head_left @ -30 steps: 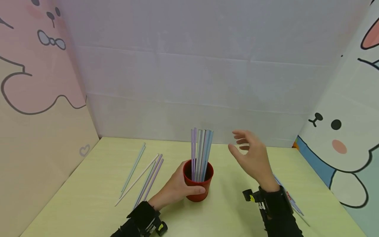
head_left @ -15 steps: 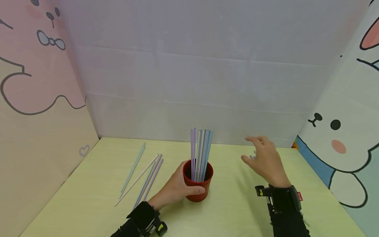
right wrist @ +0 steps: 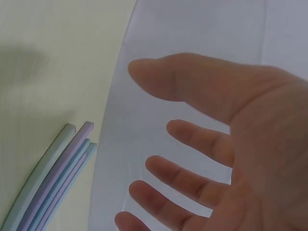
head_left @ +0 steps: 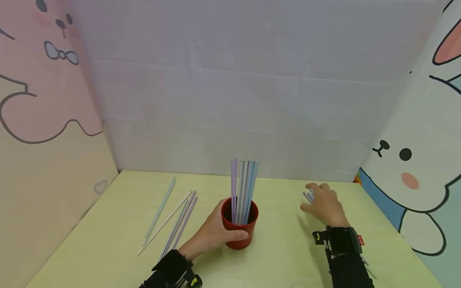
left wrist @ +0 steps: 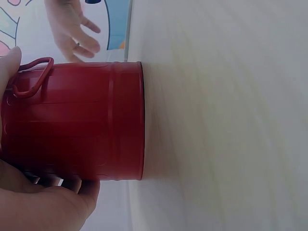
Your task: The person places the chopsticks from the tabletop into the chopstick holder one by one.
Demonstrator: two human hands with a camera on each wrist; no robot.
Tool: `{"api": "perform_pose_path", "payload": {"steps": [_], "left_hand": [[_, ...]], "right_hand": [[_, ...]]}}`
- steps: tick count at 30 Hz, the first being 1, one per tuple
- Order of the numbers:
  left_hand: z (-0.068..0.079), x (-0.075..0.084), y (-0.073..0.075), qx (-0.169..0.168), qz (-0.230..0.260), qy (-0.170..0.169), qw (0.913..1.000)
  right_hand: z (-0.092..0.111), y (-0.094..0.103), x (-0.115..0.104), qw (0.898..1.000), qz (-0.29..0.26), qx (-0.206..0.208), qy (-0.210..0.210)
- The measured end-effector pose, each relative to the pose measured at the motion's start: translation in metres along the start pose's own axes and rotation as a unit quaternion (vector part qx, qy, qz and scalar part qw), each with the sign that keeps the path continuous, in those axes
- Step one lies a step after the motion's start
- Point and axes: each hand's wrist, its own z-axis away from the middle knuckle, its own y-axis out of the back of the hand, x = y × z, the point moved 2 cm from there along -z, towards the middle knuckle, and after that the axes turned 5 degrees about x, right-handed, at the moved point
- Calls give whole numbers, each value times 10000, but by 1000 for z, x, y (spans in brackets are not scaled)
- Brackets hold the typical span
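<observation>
My left hand (head_left: pixel 210 234) grips a small red metal bucket (head_left: pixel 238 240) by its side, thumb across the front. A wire loop handle (left wrist: pixel 47 77) shows on the bucket in the left wrist view. Several thin pastel sticks (head_left: pixel 245 190), lilac, pale and blue, stand upright in it. On the right, my right hand (head_left: pixel 327 206) hovers above another bundle of sticks (right wrist: pixel 53 173), its thumb and fingers spread apart with nothing between them. The head view shows only the far ends of that bundle past the fingertips; hand and forearm cover most of the rest.
Left of the bucket, green sticks (head_left: pixel 160 210), a white stick (head_left: pixel 163 224) and lilac sticks (head_left: pixel 185 220) lie loose on the pale yellow table (head_left: pixel 104 240). A white wall (head_left: pixel 230 100) rises behind the table, with cartoon-printed panels (head_left: pixel 407 200) at the sides.
My right hand has moved right, away from the bucket, and then lower over the right-hand sticks. My left hand keeps its grip on the bucket. The head view has tilted slightly.
</observation>
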Motion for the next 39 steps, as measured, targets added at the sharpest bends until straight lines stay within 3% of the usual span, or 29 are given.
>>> {"api": "perform_pose_path", "payload": {"steps": [12, 23, 32, 39], "left_hand": [[-1, 0, -1, 8, 39, -33, 10000], [-2, 1, -2, 38, 13, -143, 9999], [-9, -27, -1, 85, 31, -156, 9998], [-2, -4, 0, 19, 111, -159, 9998]], "right_hand": [[8, -7, 14, 9963, -104, -752, -407], [1, -19, 28, 9868, 150, -1279, -980], [-3, -25, 28, 9875, 164, -1395, -720], [0, -27, 26, 9879, -136, -1350, -746]]}}
